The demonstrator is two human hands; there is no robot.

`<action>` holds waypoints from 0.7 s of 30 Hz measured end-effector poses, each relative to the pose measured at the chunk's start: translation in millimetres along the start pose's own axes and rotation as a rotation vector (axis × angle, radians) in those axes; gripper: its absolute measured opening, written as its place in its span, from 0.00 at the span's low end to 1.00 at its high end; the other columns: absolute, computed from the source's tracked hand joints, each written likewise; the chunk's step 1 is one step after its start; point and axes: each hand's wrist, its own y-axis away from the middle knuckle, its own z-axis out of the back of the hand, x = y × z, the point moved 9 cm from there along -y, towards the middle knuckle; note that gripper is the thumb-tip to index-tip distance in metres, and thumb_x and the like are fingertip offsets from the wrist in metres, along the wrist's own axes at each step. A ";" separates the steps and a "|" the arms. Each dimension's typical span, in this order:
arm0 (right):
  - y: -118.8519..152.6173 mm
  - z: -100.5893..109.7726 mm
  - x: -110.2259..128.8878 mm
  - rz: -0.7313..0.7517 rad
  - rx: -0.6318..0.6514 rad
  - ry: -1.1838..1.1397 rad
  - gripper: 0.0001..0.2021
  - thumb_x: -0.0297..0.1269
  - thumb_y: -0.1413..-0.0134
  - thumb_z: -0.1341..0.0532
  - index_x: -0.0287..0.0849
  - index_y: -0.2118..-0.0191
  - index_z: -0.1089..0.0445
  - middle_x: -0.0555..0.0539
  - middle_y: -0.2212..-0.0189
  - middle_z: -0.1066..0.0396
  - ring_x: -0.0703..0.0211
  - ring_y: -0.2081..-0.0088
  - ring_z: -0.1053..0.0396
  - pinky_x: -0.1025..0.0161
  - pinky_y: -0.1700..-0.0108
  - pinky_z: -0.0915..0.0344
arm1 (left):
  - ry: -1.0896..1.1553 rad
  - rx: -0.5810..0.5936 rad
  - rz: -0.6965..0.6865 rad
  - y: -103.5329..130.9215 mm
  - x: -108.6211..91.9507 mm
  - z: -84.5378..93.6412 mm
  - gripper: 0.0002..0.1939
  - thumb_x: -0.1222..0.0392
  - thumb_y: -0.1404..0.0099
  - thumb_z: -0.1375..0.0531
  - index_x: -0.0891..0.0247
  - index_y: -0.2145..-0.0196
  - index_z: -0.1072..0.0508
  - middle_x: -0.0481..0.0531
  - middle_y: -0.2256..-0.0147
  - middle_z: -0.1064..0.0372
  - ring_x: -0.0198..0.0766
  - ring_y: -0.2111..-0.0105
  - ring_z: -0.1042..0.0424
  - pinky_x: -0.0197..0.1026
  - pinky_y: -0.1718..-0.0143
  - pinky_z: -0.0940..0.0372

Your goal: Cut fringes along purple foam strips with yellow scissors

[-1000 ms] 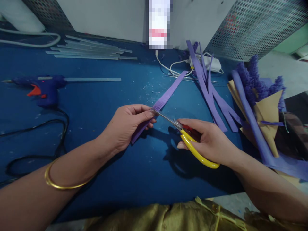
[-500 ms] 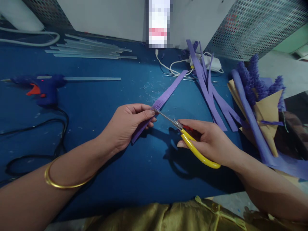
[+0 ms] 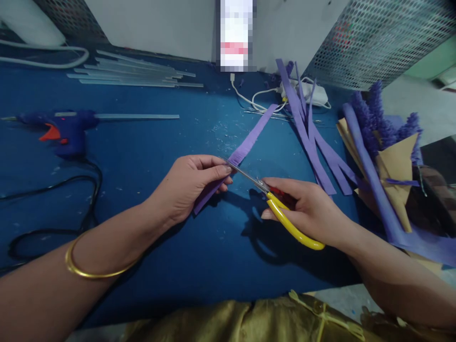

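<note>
Two hands busy over the blue table (image 3: 149, 142). My left hand (image 3: 199, 180) pinches a purple strip (image 3: 253, 135) between thumb and fingers; one end shows below my palm, the other runs up and to the right, its surface finely creased close to my fingertips. My right hand (image 3: 311, 204) is curled around the scissors (image 3: 290, 228), yellow grip outermost, a bit of red under my fingers. Blades lie across the strip, just beside my left thumb; whether they are parted, I cannot tell. To the right, loose purple strips (image 3: 302, 128) overlap, with a white charger block (image 3: 319, 95) behind them. Farther right, purple flowers (image 3: 375, 116) with brown paper (image 3: 399, 156). To the left, well apart from my hands, a blue glue gun (image 3: 73, 130), red trigger, clear stick (image 3: 138, 117) jutting from its back. Beyond it, a loose pile of glue sticks (image 3: 131, 73). Gold bangle (image 3: 90, 276) around my left forearm.
</note>
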 end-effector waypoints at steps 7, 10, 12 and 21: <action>2.9 -1.8 -5.1 -0.031 0.024 -0.066 0.24 0.48 0.44 0.32 0.43 0.45 0.28 0.48 0.64 0.26 0.59 0.69 0.33 0.64 0.66 0.36 | 0.001 0.024 -0.006 0.3 0.3 -0.3 0.07 0.61 0.49 0.28 0.65 0.73 0.20 0.50 0.77 0.25 0.30 0.78 0.29 0.30 0.75 0.34; 3.2 -2.1 -7.7 -0.048 0.023 -0.088 0.25 0.48 0.44 0.32 0.44 0.44 0.28 0.49 0.66 0.26 0.60 0.69 0.33 0.64 0.66 0.36 | 0.015 0.026 0.003 0.6 1.0 -0.6 0.06 0.61 0.48 0.28 0.65 0.73 0.20 0.50 0.77 0.25 0.30 0.78 0.29 0.30 0.75 0.35; 2.9 -1.6 -8.4 -0.054 0.015 -0.092 0.25 0.47 0.45 0.32 0.44 0.44 0.28 0.49 0.66 0.26 0.59 0.69 0.33 0.64 0.66 0.36 | 0.026 0.023 0.000 0.3 1.1 -0.8 0.06 0.61 0.47 0.29 0.65 0.73 0.20 0.50 0.77 0.25 0.30 0.78 0.29 0.31 0.75 0.35; 1.1 -2.1 -7.8 -0.057 0.011 -0.088 0.24 0.47 0.46 0.31 0.44 0.46 0.27 0.48 0.64 0.25 0.59 0.69 0.32 0.65 0.66 0.35 | -0.009 0.012 -0.017 -0.7 0.3 0.0 0.04 0.61 0.45 0.30 0.64 0.73 0.20 0.49 0.77 0.25 0.30 0.79 0.30 0.30 0.75 0.35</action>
